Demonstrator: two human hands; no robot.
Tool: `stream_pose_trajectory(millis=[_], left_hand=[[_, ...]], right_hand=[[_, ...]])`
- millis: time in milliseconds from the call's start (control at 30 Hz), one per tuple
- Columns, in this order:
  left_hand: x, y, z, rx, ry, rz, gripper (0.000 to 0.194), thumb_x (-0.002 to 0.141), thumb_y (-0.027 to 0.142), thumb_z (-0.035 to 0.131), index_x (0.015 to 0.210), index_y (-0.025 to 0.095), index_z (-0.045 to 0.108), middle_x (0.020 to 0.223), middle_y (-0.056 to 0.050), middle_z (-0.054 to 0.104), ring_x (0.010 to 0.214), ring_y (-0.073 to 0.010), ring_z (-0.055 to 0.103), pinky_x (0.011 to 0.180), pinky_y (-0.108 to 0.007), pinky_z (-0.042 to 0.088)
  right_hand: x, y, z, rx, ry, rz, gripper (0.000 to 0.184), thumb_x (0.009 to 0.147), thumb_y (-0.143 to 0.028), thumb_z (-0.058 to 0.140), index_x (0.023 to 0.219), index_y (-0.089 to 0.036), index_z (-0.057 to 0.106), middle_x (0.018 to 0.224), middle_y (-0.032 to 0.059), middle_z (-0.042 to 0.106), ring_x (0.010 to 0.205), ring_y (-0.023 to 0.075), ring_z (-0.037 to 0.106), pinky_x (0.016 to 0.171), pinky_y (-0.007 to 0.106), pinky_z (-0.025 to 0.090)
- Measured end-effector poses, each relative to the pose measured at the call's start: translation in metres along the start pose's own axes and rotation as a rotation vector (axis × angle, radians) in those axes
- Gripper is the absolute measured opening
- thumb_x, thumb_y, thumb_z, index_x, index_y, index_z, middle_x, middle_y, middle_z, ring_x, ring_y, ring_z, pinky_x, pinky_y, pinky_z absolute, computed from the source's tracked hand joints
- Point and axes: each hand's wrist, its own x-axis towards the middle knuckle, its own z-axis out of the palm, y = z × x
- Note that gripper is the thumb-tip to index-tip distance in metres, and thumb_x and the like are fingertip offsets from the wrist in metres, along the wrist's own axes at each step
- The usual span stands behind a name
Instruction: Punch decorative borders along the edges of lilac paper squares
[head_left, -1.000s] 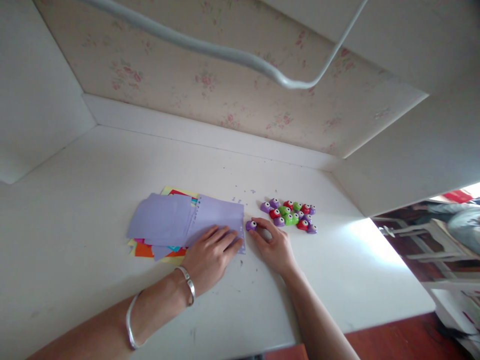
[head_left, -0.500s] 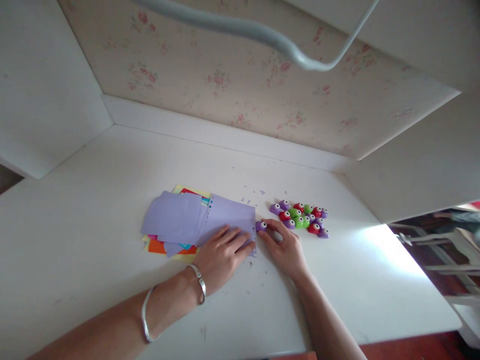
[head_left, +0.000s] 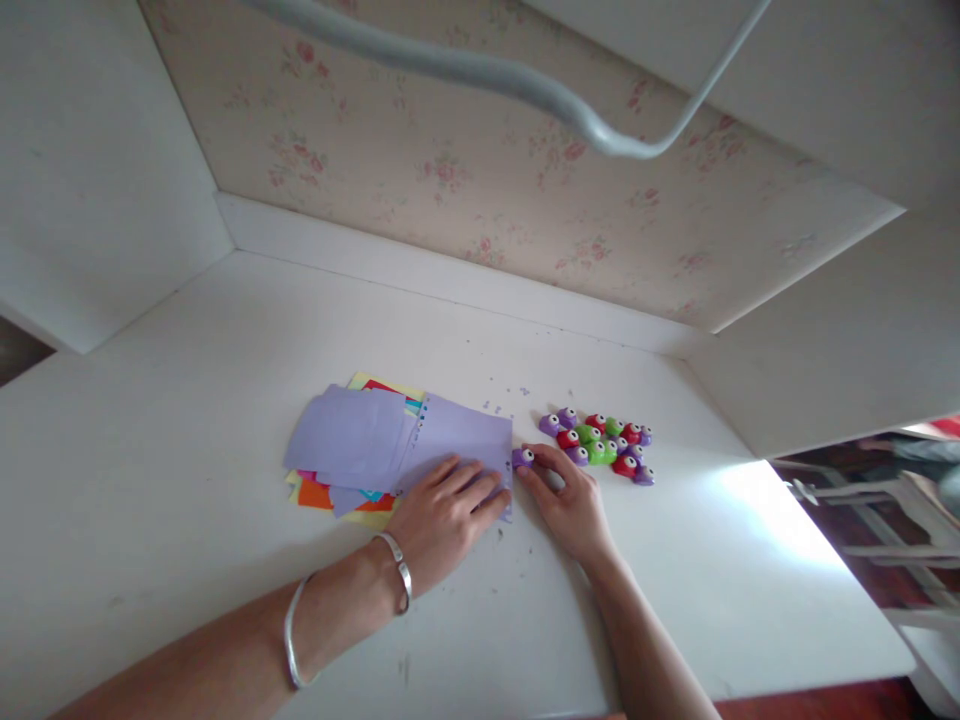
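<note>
A sheet of purple paper [head_left: 469,425] lies flat on the white desk, with small punched holes along its left and right edges. Fingers spread, my left hand [head_left: 448,510] presses down on its lower part. At the sheet's right edge sits a small purple paper punch [head_left: 523,457] with a round white eye. The thumb and fingers of my right hand [head_left: 570,505] are closed round that punch. Whether the paper is inside its slot I cannot tell. More purple sheets [head_left: 349,435] overlap on the left, above yellow, red, orange and blue paper [head_left: 315,493].
Several purple, red and green punches [head_left: 596,450] stand grouped to the right of my right hand. Tiny purple paper bits [head_left: 495,408] are scattered behind the sheet. White panels and a papered wall [head_left: 442,170] enclose the desk [head_left: 225,400]; a pale cable [head_left: 480,70] crosses above.
The view has shifted slightly. Both hands, the sheet and the purple punch keep almost the same places relative to one another.
</note>
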Motion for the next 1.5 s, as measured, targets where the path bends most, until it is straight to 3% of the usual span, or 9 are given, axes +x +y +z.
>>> stream_pose_trajectory(millis=[367,567,700,1033,1500], left_hand=[[0.001,0.000,-0.001,0.012,0.009,0.015,0.028,0.098,0.020,0.047,0.122,0.022,0.061,0.127,-0.004,0.065,0.119,-0.0227,0.056,0.107,-0.044,0.039],[0.001,0.000,-0.001,-0.004,-0.008,0.022,0.030,0.098,0.018,0.046,0.124,0.021,0.061,0.128,-0.004,0.064,0.120,-0.0227,0.055,0.107,-0.044,0.039],[0.001,0.000,0.000,-0.017,-0.027,0.016,0.031,0.098,0.017,0.046,0.125,0.021,0.060,0.129,-0.005,0.063,0.121,-0.0232,0.055,0.107,-0.045,0.039],[0.002,0.000,0.000,-0.045,-0.035,0.040,0.031,0.097,0.015,0.046,0.123,0.020,0.061,0.127,-0.005,0.065,0.121,-0.0220,0.055,0.107,-0.043,0.040],[0.002,0.000,0.002,-0.020,-0.016,0.041,0.030,0.097,0.016,0.047,0.123,0.021,0.063,0.128,-0.005,0.064,0.120,-0.0238,0.055,0.106,-0.045,0.041]], right_hand=[[0.001,-0.009,-0.001,-0.064,-0.026,-0.063,0.026,0.085,-0.039,0.066,0.108,-0.028,0.068,0.105,0.0030,0.074,0.095,0.0220,0.071,0.080,0.032,0.058],[0.002,-0.003,-0.009,-0.042,-0.061,-0.134,0.034,0.085,-0.036,0.066,0.118,-0.026,0.065,0.114,0.0060,0.072,0.101,0.0225,0.069,0.090,0.037,0.056],[0.003,-0.001,-0.012,-0.003,-0.063,-0.208,0.025,0.089,-0.032,0.061,0.112,-0.025,0.067,0.114,0.0074,0.071,0.103,0.0218,0.067,0.092,0.036,0.055],[0.003,-0.007,-0.006,0.026,-0.041,-0.106,0.022,0.089,-0.036,0.062,0.106,-0.026,0.071,0.108,0.0058,0.074,0.100,0.0229,0.070,0.094,0.038,0.055],[0.003,-0.006,-0.007,0.031,-0.051,-0.130,0.022,0.089,-0.035,0.061,0.107,-0.026,0.070,0.108,0.0051,0.074,0.098,0.0219,0.070,0.092,0.037,0.056]])
